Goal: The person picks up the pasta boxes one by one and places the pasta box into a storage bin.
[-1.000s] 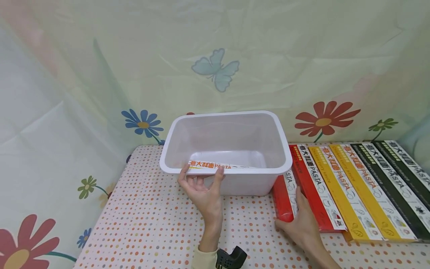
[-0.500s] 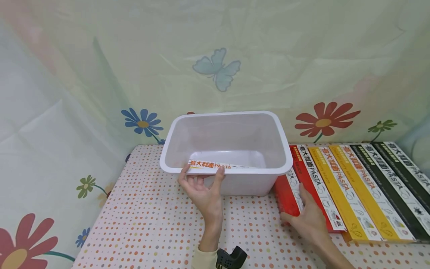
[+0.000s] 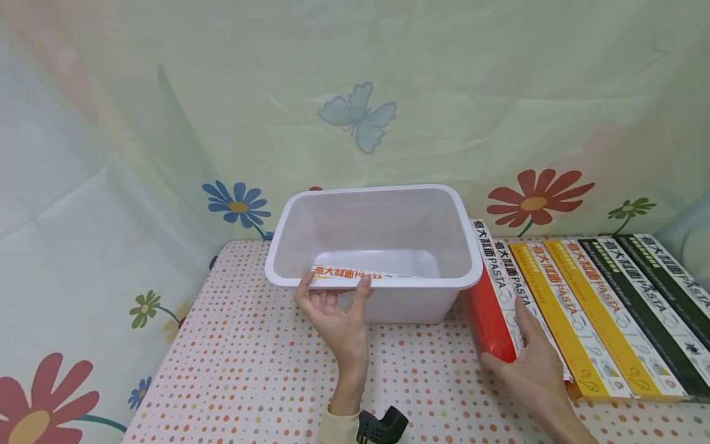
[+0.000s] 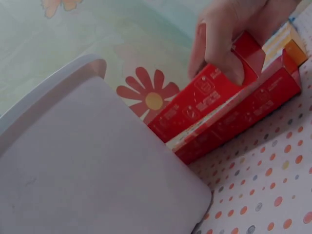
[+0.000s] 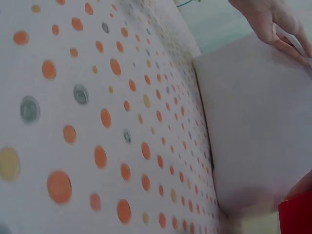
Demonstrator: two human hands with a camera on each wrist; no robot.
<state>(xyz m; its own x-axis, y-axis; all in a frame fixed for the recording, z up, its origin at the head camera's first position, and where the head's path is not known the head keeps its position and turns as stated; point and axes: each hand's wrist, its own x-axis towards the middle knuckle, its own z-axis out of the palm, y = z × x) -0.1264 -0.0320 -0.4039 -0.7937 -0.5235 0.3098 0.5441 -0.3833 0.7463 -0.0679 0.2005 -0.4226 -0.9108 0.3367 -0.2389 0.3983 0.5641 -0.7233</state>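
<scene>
My right hand (image 3: 529,370) grips the near end of a red pasta box (image 3: 492,311), thumb on one side and fingers over the other. In the left wrist view that red pasta box (image 4: 200,95) is raised and tilted above another red pasta box (image 4: 243,112). Its far end reaches beside the white plastic bin (image 3: 410,302). At the bin's front, my left hand (image 3: 338,320) holds the rim, with thumb and fingertips at the lip. Inside the bin, along the front wall, lies a pasta box (image 3: 355,272) with orange lettering, mostly hidden.
Right of the red boxes, yellow pasta boxes (image 3: 535,296) and black pasta boxes (image 3: 638,308) lie side by side on the dotted tablecloth (image 3: 233,357). A floral curtain (image 3: 444,123) hangs right behind the bin.
My right hand has moved rightward with the red pasta box, which has lifted and now overlaps the second red box. The left hand and the bin have stayed put.
</scene>
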